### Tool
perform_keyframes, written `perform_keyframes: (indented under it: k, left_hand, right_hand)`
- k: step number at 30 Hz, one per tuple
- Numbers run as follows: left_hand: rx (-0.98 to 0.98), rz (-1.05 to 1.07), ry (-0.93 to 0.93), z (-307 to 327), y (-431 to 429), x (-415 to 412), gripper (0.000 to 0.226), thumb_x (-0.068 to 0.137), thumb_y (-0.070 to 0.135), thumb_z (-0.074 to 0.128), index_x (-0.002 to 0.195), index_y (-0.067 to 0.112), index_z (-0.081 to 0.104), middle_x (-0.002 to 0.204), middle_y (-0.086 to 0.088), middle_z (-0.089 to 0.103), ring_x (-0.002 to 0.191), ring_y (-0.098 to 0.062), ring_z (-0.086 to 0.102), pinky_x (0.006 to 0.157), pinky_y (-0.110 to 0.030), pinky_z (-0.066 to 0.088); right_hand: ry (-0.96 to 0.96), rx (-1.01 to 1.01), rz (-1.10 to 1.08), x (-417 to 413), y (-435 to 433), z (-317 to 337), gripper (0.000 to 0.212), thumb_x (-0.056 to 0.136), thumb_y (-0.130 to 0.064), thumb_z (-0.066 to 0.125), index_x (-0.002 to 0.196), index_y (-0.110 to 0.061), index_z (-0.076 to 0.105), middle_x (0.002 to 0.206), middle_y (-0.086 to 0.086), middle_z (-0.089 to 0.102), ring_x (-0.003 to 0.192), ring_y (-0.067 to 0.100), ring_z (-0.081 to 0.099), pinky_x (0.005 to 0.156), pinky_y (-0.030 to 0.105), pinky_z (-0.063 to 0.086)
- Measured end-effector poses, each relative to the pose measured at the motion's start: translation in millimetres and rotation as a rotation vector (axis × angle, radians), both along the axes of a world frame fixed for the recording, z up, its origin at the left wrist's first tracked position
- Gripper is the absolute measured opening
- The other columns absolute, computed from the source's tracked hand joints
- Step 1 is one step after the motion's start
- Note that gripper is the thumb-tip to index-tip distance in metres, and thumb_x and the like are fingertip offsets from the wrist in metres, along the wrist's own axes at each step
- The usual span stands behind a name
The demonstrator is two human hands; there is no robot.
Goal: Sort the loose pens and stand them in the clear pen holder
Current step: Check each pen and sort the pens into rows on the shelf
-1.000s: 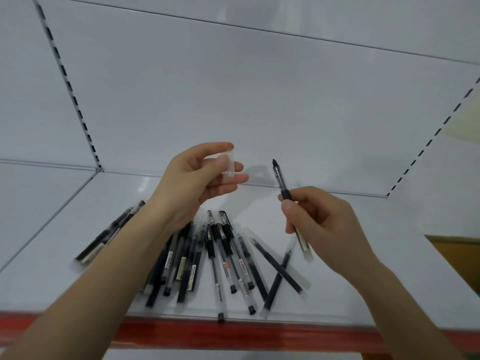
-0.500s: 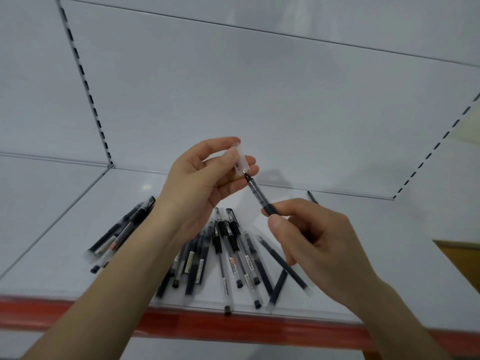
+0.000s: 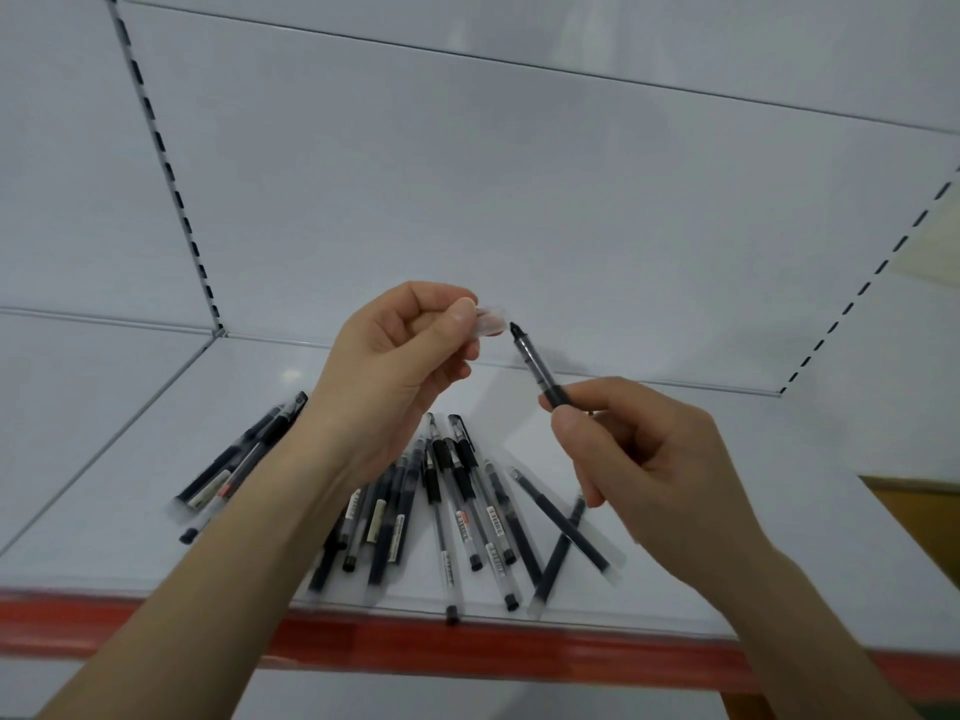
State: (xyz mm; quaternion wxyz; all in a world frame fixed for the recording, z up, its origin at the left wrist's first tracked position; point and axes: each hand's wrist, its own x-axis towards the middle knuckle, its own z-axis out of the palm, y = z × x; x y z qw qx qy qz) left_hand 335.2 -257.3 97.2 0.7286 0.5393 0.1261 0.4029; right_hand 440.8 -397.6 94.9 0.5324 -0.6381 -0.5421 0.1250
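White shelf (image 3: pixel 130 433) is carrying loose pens (image 3: pixel 457 511). Raised left hand (image 3: pixel 395 366) is pinching a clear cap (image 3: pixel 491 320). Right hand (image 3: pixel 649 459) is pinching an uncapped pen (image 3: pixel 535 363), its tip just beside the cap.

Bare left hand (image 3: pixel 395 356), bare right hand (image 3: pixel 639 459); forearms (image 3: pixel 234 563) bare.

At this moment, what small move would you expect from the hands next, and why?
Probably the right hand pushes the pen up and left until its tip seats in the clear cap pinched by the left hand. The bare tip already points at the cap, just apart from it. No pen holder is in view.
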Motion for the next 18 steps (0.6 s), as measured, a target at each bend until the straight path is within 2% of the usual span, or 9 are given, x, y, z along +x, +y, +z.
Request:
perform_keyframes:
  k: [3,6,9,13,15,18]
  left_hand:
    - [0.004,0.02,0.005,0,3,0,0.013,0.07,0.019,0.063,0.082,0.014,0.061,0.069,0.003,0.069,0.061,-0.005,0.057,0.059,-0.013,0.049]
    - [0.05,0.033,0.026,0,3,0,0.022,0.067,0.021,0.063,0.089,0.016,0.064,0.068,0.006,0.067,0.065,-0.005,0.058,0.064,-0.015,0.048]
    - [0.099,0.057,0.061,-2,4,3,0.023,0.071,0.016,0.072,0.093,0.018,0.064,0.069,0.005,0.069,0.071,-0.006,0.061,0.071,-0.021,0.049]
    - [0.13,0.109,0.068,-5,-1,7,0.02,0.073,0.024,0.071,0.089,0.016,0.063,0.073,0.001,0.071,0.06,-0.006,0.058,0.061,-0.017,0.047]
    - [0.17,0.145,0.063,-7,-5,9,0.018,0.074,0.026,0.062,0.089,0.017,0.065,0.074,0.0,0.07,0.061,-0.006,0.058,0.061,-0.017,0.047]
    - [0.206,0.199,0.056,-12,-10,13,0.01,0.084,0.014,0.059,0.09,0.016,0.067,0.074,-0.001,0.07,0.063,-0.006,0.059,0.061,-0.015,0.047]
  right_hand:
    - [-0.013,-0.037,0.041,0,-1,-1,0.016,0.076,-0.039,0.056,0.081,-0.029,0.066,0.044,0.005,0.047,0.039,0.004,0.043,0.044,0.011,0.037]
    - [0.009,-0.111,0.086,1,0,-2,0.008,0.081,-0.026,0.058,0.081,-0.025,0.066,0.043,-0.001,0.046,0.04,0.006,0.044,0.045,0.013,0.04]
    - [0.035,-0.127,0.111,1,0,-2,0.014,0.087,-0.013,0.058,0.078,-0.018,0.068,0.043,0.002,0.046,0.04,0.007,0.043,0.044,0.01,0.038]
    - [0.094,-0.073,0.063,-3,2,-5,0.017,0.08,-0.023,0.053,0.077,-0.014,0.067,0.043,0.001,0.044,0.039,0.003,0.042,0.044,0.012,0.038]
    - [0.104,-0.046,0.042,-5,3,-6,0.016,0.083,-0.021,0.054,0.078,-0.011,0.066,0.043,0.0,0.043,0.039,0.004,0.041,0.043,0.011,0.037]
    - [0.122,-0.041,0.013,-6,2,-9,0.014,0.088,-0.008,0.056,0.077,-0.006,0.066,0.042,0.0,0.043,0.039,0.005,0.04,0.042,0.011,0.038]
